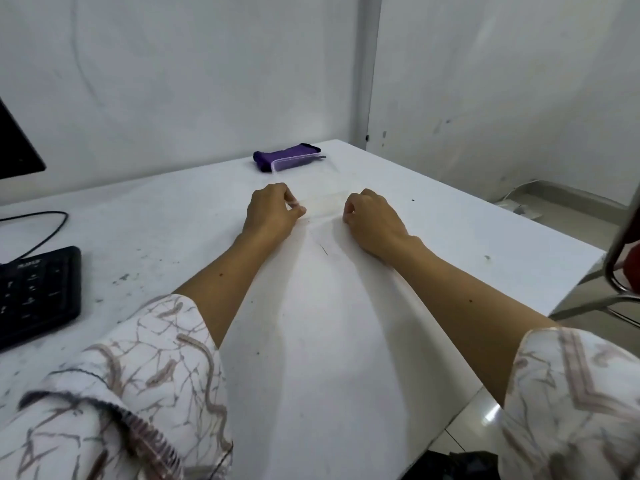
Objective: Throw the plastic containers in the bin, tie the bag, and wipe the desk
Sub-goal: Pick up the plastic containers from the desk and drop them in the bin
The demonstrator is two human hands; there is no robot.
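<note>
hands first, as i see them from the head view. left hand: fingers curled in, thumb and forefinger pinching the left end of a clear plastic container that lies low on the desk. right hand: fingers curled likewise, knuckles up, touching the container's right end; i read it as gripping that edge, though the fingertips are tucked under and hidden from me.

pose: both forearms reach straight forward over the desk, bare from the elbows, heels of the hands resting on or just above the surface, i cannot tell which. marbled white sleeves cover the upper arms at the bottom of the view.

inventory, left to right:
- dark monitor, corner only, at the left edge.
- black cable looping on the desk.
- black keyboard, number-pad end; a small label along its top edge is too blurred to read.
- purple cloth, folded, near the far edge of the desk, beyond the hands.
- second clear plastic container, touching the cloth's near side and partly overlapping it.
- the held container, between the two hands, mid-desk.
- metal chair frame at the right edge, off the desk.

desk surface: white, scuffed, with dark specks and smears. no other writing is legible.
</note>
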